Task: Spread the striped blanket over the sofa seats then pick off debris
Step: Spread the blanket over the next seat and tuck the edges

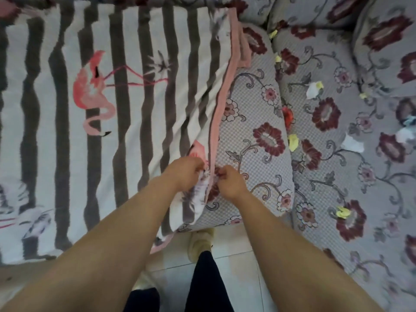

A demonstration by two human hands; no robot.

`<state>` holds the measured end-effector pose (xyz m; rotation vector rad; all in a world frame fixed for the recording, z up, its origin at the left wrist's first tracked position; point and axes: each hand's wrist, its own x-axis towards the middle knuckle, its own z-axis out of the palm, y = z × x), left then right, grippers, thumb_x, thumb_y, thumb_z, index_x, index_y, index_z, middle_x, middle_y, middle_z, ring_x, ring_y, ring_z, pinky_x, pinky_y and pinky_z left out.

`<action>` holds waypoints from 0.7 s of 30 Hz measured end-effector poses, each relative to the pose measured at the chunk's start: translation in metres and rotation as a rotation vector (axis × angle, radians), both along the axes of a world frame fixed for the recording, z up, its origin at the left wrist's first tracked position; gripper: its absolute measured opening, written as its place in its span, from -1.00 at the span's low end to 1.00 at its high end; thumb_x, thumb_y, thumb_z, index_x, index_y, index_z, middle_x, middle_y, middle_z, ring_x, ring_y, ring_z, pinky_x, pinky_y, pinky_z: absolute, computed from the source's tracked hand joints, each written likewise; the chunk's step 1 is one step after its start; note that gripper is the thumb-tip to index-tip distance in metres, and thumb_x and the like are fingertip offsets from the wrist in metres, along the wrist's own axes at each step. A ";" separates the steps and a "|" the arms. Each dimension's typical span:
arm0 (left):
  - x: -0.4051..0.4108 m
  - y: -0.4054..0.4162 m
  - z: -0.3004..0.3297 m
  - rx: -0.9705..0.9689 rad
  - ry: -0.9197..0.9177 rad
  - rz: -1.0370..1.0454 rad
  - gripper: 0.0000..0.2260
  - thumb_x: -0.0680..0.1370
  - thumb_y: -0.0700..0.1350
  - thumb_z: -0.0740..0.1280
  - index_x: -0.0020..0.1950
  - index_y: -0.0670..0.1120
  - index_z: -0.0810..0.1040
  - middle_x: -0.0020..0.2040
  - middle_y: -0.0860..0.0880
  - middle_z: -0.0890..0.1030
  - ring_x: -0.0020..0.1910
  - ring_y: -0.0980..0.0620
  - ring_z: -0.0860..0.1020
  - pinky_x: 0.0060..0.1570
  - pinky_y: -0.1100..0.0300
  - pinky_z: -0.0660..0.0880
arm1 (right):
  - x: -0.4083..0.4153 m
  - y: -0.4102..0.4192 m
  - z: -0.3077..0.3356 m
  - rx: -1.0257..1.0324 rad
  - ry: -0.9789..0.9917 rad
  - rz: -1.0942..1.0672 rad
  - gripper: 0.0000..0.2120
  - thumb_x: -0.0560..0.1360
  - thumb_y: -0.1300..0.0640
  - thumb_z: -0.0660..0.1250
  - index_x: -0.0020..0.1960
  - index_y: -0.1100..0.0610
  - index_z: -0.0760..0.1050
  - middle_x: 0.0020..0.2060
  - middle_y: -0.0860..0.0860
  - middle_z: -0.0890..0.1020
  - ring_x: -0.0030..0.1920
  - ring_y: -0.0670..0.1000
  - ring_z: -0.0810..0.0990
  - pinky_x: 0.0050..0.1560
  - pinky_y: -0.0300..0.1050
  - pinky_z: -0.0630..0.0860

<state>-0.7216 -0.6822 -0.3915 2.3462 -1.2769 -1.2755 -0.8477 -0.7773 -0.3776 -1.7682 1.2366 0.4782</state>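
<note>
The striped blanket [117,91], white with dark stripes, pink flamingos and a pink border, lies over the left sofa seats. Its right edge runs down the middle of a floral seat cushion [254,122]. My left hand [184,172] pinches the blanket just inside that edge near the front. My right hand [227,179] grips the pink border beside it. Scraps of paper debris lie on the uncovered seats: yellow bits [293,140], a white piece [352,144], a red piece [288,115] in the gap between cushions.
The grey floral sofa [351,176] extends right with back cushions [382,41] at the top. More yellow and white scraps [314,88] sit further back. My legs and a slipper [200,242] stand on the tiled floor [238,266] below the seat front.
</note>
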 end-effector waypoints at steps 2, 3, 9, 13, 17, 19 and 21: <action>-0.007 -0.020 -0.011 0.038 -0.020 0.035 -0.83 0.54 -0.18 0.19 0.06 -0.15 0.51 0.06 -0.19 0.60 0.04 -0.20 0.55 -0.01 0.05 0.47 | -0.004 -0.005 -0.010 0.092 -0.055 -0.087 -0.85 0.50 0.29 0.26 -0.21 0.14 0.36 -0.28 0.00 0.48 -0.25 -0.02 0.45 -0.20 -0.19 0.41; -0.007 -0.027 -0.016 0.054 -0.043 0.072 -0.84 0.55 -0.15 0.19 0.03 -0.18 0.49 0.03 -0.21 0.60 0.01 -0.21 0.55 -0.07 0.07 0.44 | -0.004 -0.005 -0.013 0.157 -0.062 -0.109 -0.83 0.48 0.35 0.27 -0.20 0.16 0.36 -0.29 0.00 0.47 -0.23 -0.02 0.46 -0.23 -0.21 0.43; -0.009 -0.067 -0.025 0.193 -0.158 0.171 -0.63 0.54 0.09 0.27 0.05 -0.24 0.50 -0.07 -0.15 0.53 0.00 -0.19 0.56 -0.07 0.05 0.47 | -0.019 -0.011 -0.031 0.417 -0.055 -0.092 -0.72 0.35 0.53 0.23 -0.34 0.19 0.47 -0.28 0.16 0.56 -0.19 0.07 0.52 -0.11 -0.08 0.51; -0.011 -0.077 -0.026 0.232 -0.206 0.166 -0.77 0.50 -0.04 0.32 0.04 -0.17 0.53 0.02 -0.16 0.58 0.02 -0.18 0.57 -0.06 0.06 0.51 | -0.025 -0.005 -0.041 0.464 -0.068 -0.121 -0.85 0.38 0.49 0.27 -0.21 0.29 0.53 -0.20 0.13 0.57 -0.08 0.08 0.53 0.06 0.05 0.53; -0.008 -0.078 -0.013 0.108 0.129 0.341 -0.83 0.52 -0.12 0.31 -0.09 -0.24 0.52 -0.13 -0.24 0.59 -0.14 -0.21 0.61 -0.17 0.02 0.58 | -0.028 0.013 -0.038 0.489 -0.156 -0.180 -0.78 0.45 0.35 0.37 0.09 0.37 0.54 0.00 0.17 0.62 0.00 0.10 0.58 -0.03 -0.17 0.51; -0.008 -0.078 0.006 0.080 0.314 0.424 -0.87 0.55 -0.16 0.29 -0.05 -0.23 0.52 -0.17 -0.21 0.60 -0.29 -0.11 0.58 -0.33 0.12 0.59 | -0.032 0.021 -0.032 0.545 -0.204 -0.250 -0.73 0.43 0.28 0.42 0.12 0.29 0.56 0.06 0.11 0.65 -0.01 0.02 0.61 0.00 -0.24 0.53; -0.008 -0.076 0.027 0.065 0.350 0.405 -0.90 0.55 -0.17 0.27 -0.08 -0.20 0.51 -0.22 -0.14 0.60 -0.36 -0.01 0.55 -0.43 0.23 0.54 | -0.040 0.027 -0.025 0.623 -0.257 -0.308 -0.70 0.42 0.25 0.44 0.14 0.26 0.56 0.05 0.05 0.67 -0.01 -0.01 0.64 0.10 -0.15 0.56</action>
